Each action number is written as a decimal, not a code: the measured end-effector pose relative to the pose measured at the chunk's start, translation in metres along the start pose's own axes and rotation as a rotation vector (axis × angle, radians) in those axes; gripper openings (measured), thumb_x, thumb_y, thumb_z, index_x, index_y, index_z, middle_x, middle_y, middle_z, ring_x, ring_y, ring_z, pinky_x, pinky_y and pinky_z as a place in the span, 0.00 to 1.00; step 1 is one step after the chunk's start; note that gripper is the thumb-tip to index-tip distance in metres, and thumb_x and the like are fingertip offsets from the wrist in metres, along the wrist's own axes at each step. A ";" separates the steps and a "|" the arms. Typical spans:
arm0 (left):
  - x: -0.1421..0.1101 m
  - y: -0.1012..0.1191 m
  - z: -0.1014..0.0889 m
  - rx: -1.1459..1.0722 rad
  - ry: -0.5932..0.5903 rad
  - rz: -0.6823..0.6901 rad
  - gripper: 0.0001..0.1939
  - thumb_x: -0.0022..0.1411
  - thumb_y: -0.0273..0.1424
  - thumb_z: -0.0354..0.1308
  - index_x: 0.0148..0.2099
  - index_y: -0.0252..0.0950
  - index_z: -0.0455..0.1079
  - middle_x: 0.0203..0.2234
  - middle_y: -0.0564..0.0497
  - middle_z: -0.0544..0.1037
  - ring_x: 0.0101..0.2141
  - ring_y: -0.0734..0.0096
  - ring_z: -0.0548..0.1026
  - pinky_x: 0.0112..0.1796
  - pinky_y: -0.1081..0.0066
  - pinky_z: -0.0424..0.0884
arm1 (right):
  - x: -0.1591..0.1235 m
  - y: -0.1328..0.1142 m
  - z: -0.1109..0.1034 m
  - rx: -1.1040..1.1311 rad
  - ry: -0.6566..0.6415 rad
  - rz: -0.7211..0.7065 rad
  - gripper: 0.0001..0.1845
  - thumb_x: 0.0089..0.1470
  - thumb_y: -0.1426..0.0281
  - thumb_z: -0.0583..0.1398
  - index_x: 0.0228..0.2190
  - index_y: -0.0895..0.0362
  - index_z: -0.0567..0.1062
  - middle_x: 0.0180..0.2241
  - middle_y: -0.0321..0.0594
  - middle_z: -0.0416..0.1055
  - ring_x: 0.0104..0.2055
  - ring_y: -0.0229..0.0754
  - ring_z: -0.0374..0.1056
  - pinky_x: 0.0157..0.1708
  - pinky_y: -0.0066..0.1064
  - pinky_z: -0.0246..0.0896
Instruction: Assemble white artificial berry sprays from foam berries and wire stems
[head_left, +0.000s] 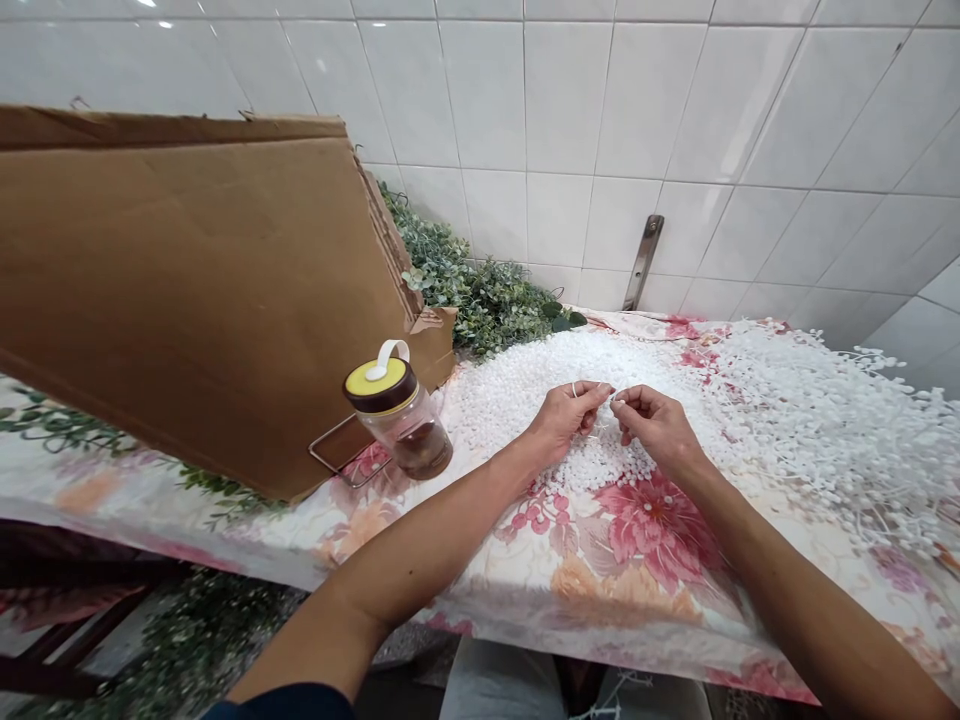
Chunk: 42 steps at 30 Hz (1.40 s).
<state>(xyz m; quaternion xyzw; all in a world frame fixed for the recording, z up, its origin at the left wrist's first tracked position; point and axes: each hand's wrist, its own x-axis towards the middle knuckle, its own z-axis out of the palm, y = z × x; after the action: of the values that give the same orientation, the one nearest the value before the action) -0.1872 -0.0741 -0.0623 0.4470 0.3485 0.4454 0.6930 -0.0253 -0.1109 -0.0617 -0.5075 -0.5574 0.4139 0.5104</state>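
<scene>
My left hand (574, 415) is closed in a pinch above a heap of small white beads (517, 385). A thin white strand shows at its fingers, looking like a plastic stem. Close beside it, my right hand (654, 425) also pinches, its fingertips almost meeting the left ones. Something tiny and white seems to sit at the right fingertips, too small to name. To the right of the hands lies a spread pile of white plastic sprigs (847, 430) with bead-like tips.
A jar (420, 440) with a yellow and brown lid and dark liquid stands left of the beads. A large cardboard sheet (187, 290) leans behind it. Green artificial foliage (495, 300) lies along the tiled wall. A metal bracket (643, 262) rises at the flowered tablecloth's (517, 590) back edge.
</scene>
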 end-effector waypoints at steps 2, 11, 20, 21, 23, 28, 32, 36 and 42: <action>-0.002 -0.001 0.001 0.039 -0.027 0.021 0.23 0.49 0.47 0.74 0.35 0.33 0.76 0.20 0.58 0.67 0.18 0.83 0.56 0.20 0.73 0.49 | 0.000 0.000 -0.001 -0.043 -0.025 0.007 0.20 0.50 0.53 0.70 0.31 0.56 0.76 0.21 0.32 0.69 0.21 0.36 0.66 0.22 0.29 0.64; -0.006 -0.002 0.008 0.110 0.033 0.057 0.21 0.45 0.42 0.75 0.34 0.31 0.77 0.25 0.54 0.74 0.19 0.83 0.58 0.21 0.72 0.49 | 0.002 0.005 -0.003 -0.133 -0.066 0.050 0.21 0.50 0.52 0.70 0.27 0.57 0.76 0.21 0.35 0.72 0.21 0.38 0.67 0.24 0.30 0.63; 0.002 -0.006 0.000 0.158 0.156 0.144 0.16 0.52 0.40 0.70 0.36 0.33 0.76 0.19 0.57 0.68 0.18 0.80 0.60 0.21 0.72 0.55 | 0.003 0.007 -0.003 -0.055 -0.014 0.137 0.19 0.49 0.54 0.71 0.33 0.58 0.80 0.23 0.36 0.73 0.21 0.37 0.67 0.22 0.30 0.67; 0.003 -0.006 0.000 0.162 0.158 0.133 0.16 0.53 0.40 0.70 0.36 0.33 0.77 0.18 0.57 0.68 0.18 0.79 0.60 0.21 0.72 0.55 | 0.003 0.007 -0.003 -0.045 -0.011 0.134 0.19 0.49 0.55 0.71 0.33 0.58 0.80 0.24 0.36 0.73 0.22 0.37 0.68 0.23 0.30 0.68; 0.003 -0.006 0.000 0.163 0.165 0.106 0.16 0.53 0.41 0.70 0.37 0.33 0.76 0.18 0.58 0.67 0.18 0.79 0.61 0.20 0.73 0.55 | 0.003 0.007 -0.003 -0.024 -0.011 0.124 0.19 0.47 0.56 0.72 0.34 0.58 0.80 0.25 0.37 0.74 0.24 0.38 0.69 0.24 0.30 0.70; 0.001 -0.004 0.000 0.202 0.169 0.092 0.16 0.55 0.43 0.68 0.34 0.35 0.74 0.17 0.59 0.65 0.17 0.80 0.59 0.19 0.73 0.53 | 0.002 0.003 -0.003 -0.049 -0.023 0.094 0.19 0.48 0.56 0.72 0.34 0.58 0.81 0.25 0.38 0.75 0.26 0.39 0.70 0.26 0.31 0.72; -0.001 -0.004 0.000 0.280 0.092 0.102 0.18 0.57 0.45 0.67 0.30 0.35 0.72 0.16 0.59 0.63 0.16 0.80 0.57 0.19 0.72 0.51 | 0.001 -0.001 -0.006 -0.138 -0.005 0.056 0.21 0.49 0.53 0.70 0.34 0.58 0.80 0.25 0.38 0.75 0.24 0.39 0.70 0.25 0.32 0.72; -0.002 -0.005 -0.001 0.319 0.061 0.108 0.17 0.56 0.45 0.67 0.31 0.34 0.74 0.17 0.58 0.64 0.17 0.81 0.57 0.20 0.72 0.51 | 0.001 -0.003 -0.009 -0.192 0.022 0.017 0.23 0.49 0.50 0.69 0.33 0.58 0.79 0.25 0.40 0.75 0.24 0.40 0.70 0.24 0.32 0.70; 0.000 -0.007 -0.005 0.352 0.031 0.110 0.18 0.55 0.45 0.67 0.35 0.33 0.78 0.18 0.57 0.68 0.18 0.79 0.61 0.21 0.73 0.54 | 0.001 -0.003 -0.012 -0.314 0.038 -0.039 0.22 0.52 0.49 0.67 0.33 0.57 0.79 0.25 0.40 0.76 0.24 0.42 0.70 0.25 0.33 0.70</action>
<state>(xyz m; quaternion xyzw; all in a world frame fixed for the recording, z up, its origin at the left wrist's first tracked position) -0.1890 -0.0738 -0.0703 0.5728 0.4070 0.4216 0.5732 -0.0135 -0.1115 -0.0566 -0.5777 -0.6154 0.3020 0.4431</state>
